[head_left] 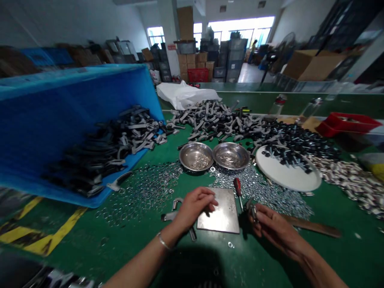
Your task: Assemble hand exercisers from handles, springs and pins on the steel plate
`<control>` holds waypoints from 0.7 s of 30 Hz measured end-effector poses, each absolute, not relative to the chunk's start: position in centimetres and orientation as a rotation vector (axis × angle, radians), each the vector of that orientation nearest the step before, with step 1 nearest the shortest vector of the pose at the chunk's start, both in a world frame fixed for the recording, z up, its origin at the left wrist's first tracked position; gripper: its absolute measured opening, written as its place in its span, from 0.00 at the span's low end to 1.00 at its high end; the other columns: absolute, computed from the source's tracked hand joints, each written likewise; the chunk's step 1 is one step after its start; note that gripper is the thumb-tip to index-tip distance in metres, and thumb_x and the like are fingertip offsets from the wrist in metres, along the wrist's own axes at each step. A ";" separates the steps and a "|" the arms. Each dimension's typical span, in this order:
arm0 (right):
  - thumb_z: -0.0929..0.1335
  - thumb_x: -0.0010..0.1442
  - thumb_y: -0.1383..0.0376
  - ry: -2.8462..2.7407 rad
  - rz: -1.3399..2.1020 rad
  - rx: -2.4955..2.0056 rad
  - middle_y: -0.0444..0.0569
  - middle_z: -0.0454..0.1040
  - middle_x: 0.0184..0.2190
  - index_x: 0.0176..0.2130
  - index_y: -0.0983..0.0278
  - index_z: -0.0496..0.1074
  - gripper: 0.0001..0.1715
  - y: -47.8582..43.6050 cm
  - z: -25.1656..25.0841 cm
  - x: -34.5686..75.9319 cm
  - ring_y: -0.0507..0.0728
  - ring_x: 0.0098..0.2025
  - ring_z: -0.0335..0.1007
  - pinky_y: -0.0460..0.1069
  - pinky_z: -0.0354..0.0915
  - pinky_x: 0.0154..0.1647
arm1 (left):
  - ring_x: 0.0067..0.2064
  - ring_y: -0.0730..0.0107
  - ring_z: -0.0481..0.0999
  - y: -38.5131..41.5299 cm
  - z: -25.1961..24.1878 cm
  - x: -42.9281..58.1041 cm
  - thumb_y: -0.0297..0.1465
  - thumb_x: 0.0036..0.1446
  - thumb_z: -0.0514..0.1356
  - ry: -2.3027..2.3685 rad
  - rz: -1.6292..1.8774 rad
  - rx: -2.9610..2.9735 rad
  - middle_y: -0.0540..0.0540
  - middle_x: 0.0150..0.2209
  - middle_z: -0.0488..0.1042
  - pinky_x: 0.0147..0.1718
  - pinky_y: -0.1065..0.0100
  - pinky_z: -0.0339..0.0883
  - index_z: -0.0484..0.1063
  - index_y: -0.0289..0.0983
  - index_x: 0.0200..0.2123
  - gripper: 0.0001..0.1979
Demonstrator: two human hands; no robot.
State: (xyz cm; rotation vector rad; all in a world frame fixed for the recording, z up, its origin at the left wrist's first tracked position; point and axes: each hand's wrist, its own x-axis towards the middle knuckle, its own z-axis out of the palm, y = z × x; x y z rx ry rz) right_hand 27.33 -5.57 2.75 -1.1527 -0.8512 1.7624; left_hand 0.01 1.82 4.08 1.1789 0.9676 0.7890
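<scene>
My left hand [193, 206] hovers by the left edge of a flat square metal plate [220, 218], its fingers loosely bent and apart, with nothing visible in them. Beside its wrist lie grey and black curved handle parts [169, 216], partly hidden by the forearm. To the right of the plate, my right hand [271, 226] is closed round the head end of a hammer [315, 227]. The hammer's wooden handle points right, behind the hand. A red-handled screwdriver [237, 187] rests between the plate and the hammer.
Two steel bowls [196, 145] of small parts stand behind the plate. Loose metal rings [144, 188] and washers [264, 196] surround it. A blue crate [120, 86] of handles lies left, a white plate [279, 182] of bolts right. Handle parts [216, 120] are heaped behind.
</scene>
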 end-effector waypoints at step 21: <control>0.80 0.49 0.63 -0.084 2.009 -0.930 0.36 0.63 0.19 0.30 0.63 0.70 0.18 -4.7 2.6 17.8 0.42 0.15 0.53 0.35 0.49 0.10 | 0.36 0.73 0.74 -2.9 0.3 2.6 0.36 0.53 0.70 0.831 0.953 0.767 0.46 0.35 0.77 0.38 0.72 0.65 0.77 0.33 0.38 0.13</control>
